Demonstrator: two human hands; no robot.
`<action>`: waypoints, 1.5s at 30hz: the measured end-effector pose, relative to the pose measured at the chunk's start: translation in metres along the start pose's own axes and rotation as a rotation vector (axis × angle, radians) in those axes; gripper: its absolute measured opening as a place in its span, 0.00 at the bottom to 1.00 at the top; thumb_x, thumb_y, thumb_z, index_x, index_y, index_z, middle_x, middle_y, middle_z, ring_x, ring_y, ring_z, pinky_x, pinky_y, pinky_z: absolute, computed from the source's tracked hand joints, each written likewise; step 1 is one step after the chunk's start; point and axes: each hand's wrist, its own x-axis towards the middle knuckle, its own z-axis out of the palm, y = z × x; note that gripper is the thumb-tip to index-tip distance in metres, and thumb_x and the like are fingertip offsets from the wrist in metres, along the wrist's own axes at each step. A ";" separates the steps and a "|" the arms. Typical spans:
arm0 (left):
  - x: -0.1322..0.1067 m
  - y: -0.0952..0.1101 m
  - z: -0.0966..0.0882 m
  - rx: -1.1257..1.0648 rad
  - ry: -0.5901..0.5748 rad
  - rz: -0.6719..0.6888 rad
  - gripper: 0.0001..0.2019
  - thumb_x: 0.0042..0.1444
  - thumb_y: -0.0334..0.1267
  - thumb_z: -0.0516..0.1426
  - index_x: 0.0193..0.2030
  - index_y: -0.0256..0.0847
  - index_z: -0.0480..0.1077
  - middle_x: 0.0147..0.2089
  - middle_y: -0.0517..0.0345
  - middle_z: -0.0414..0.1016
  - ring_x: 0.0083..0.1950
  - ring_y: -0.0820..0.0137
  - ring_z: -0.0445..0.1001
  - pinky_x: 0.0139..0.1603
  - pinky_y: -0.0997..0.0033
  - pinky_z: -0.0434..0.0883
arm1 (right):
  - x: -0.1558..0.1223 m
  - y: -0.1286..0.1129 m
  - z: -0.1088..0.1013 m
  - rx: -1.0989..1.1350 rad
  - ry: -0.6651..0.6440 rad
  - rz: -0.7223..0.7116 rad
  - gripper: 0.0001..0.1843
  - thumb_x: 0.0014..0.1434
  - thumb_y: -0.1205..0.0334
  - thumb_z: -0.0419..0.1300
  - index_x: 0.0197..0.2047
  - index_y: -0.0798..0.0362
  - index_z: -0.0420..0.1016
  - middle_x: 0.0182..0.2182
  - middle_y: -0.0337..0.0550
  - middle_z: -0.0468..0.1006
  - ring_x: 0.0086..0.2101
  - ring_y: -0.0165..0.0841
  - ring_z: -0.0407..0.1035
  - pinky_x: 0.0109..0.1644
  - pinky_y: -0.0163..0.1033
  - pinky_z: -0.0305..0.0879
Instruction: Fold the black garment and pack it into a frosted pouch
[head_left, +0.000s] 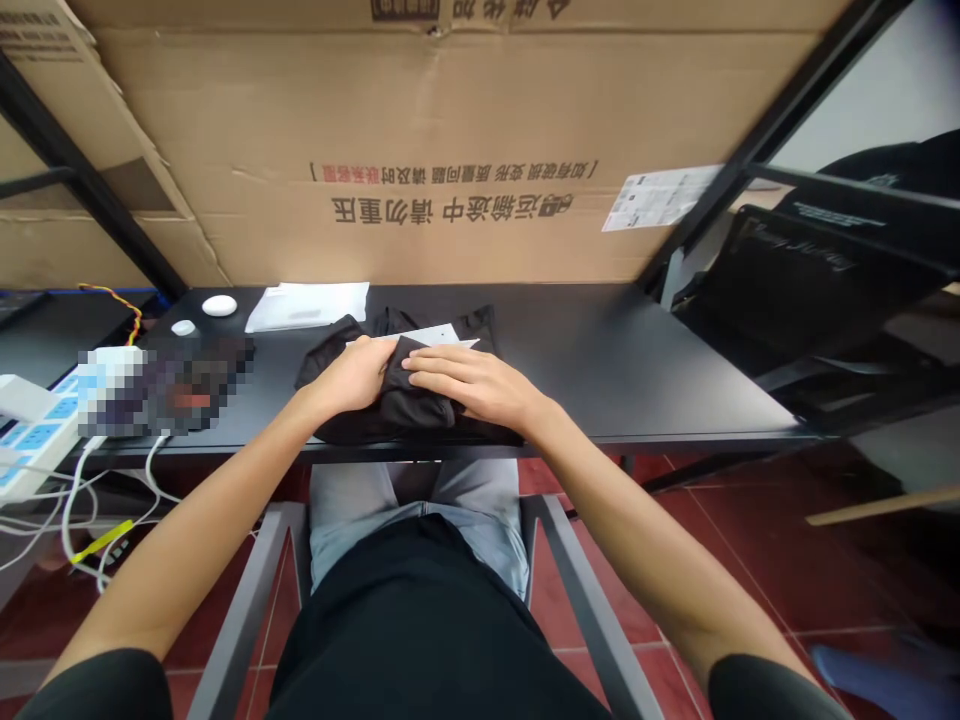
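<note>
A bunched black cloth (416, 405), perhaps a garment, lies at the table's front edge before me. Part of it is folded over a flat white sheet or board (431, 335), whose far edge sticks out beyond the fold. My left hand (358, 372) is closed on the left side of the cloth and the sheet, its fingertips partly hidden. From the right, my right hand (469, 382) rests on top of the folded cloth with its fingers stretched out and pointing left. More of the cloth spreads flat beyond and beneath both hands.
A white packet (307, 306) lies at the back left of the black table (592, 360), beside a white oval object (219, 306) and a small white disc (183, 328). A power strip (37, 430) with cables stands left. Cardboard (450, 110) walls the back.
</note>
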 end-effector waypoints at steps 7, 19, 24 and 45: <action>0.002 -0.003 0.003 0.158 -0.015 0.116 0.19 0.76 0.45 0.50 0.45 0.47 0.83 0.39 0.49 0.85 0.44 0.54 0.83 0.53 0.57 0.74 | 0.004 0.017 0.000 -0.106 -0.129 -0.019 0.44 0.52 0.81 0.59 0.72 0.51 0.75 0.67 0.54 0.82 0.71 0.48 0.73 0.76 0.58 0.73; -0.014 0.034 0.008 0.574 0.181 -0.033 0.18 0.71 0.30 0.55 0.62 0.42 0.79 0.67 0.40 0.82 0.72 0.45 0.76 0.65 0.49 0.80 | 0.020 -0.016 -0.016 -0.279 -0.069 0.394 0.41 0.63 0.82 0.53 0.76 0.48 0.69 0.71 0.56 0.76 0.70 0.49 0.72 0.71 0.58 0.77; -0.020 0.049 0.016 0.590 0.227 0.006 0.16 0.76 0.35 0.52 0.59 0.40 0.80 0.71 0.41 0.79 0.72 0.47 0.75 0.70 0.47 0.79 | 0.037 -0.032 -0.008 -0.494 -0.151 0.726 0.33 0.74 0.77 0.49 0.78 0.52 0.69 0.71 0.64 0.77 0.64 0.53 0.79 0.60 0.55 0.83; -0.026 0.006 0.017 0.556 0.211 -0.074 0.27 0.80 0.48 0.52 0.80 0.51 0.71 0.82 0.43 0.68 0.79 0.43 0.68 0.65 0.44 0.81 | -0.003 0.007 0.002 -0.603 -0.105 0.080 0.18 0.80 0.72 0.50 0.55 0.53 0.82 0.54 0.55 0.86 0.55 0.46 0.77 0.58 0.50 0.74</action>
